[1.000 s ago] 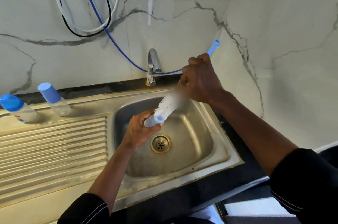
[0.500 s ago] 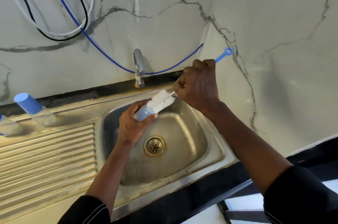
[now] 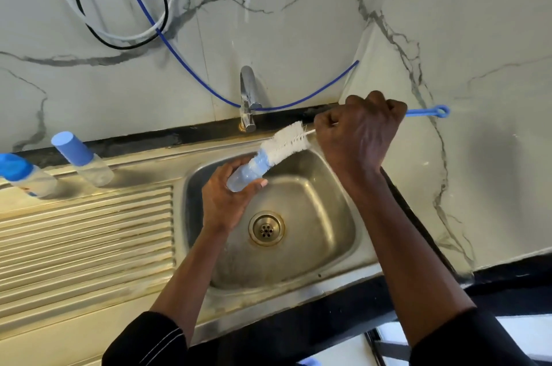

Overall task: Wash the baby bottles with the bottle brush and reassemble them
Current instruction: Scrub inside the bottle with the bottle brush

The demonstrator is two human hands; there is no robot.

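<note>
Three baby bottles in shot, and one is in play: a small clear plastic bottle [image 3: 243, 176], smooth and cylindrical with a pale blue tint near its mouth, tilted above the bowl of the steel sink [image 3: 343, 258]. The left grip [image 3: 225, 201] is clamped round its lower body, fingers curled over the far side, thumb pressed along the near side, forearm rising from a dark sleeve. The bottle brush [image 3: 288, 141] has a fluffy white bristle head, tapered, on a thin stem, and its tip sits in the bottle's mouth with most of the bristles outside. The right grip [image 3: 358, 132] is a tight fist closed on the brush's stem, back of the hand up, and the slim blue plastic handle [image 3: 430, 111] pokes out the far side and ends in a small loop against the wall. That forearm angles across the sink's right rim. Off to the left, well apart from the action, a near capped bottle [image 3: 86, 164] and a far capped bottle [image 3: 28, 176] stand on the ledge behind the ribbed drainboard [image 3: 89, 234], clear bodies, matte blue caps. The bowl is brushed metal, rounded-square, with a brassy round drain [image 3: 266, 228]. A chrome tap [image 3: 248, 96] stands behind it, before glossy grey-veined marble [image 3: 298, 22], where a thin blue hose [image 3: 191, 67] sags.
</note>
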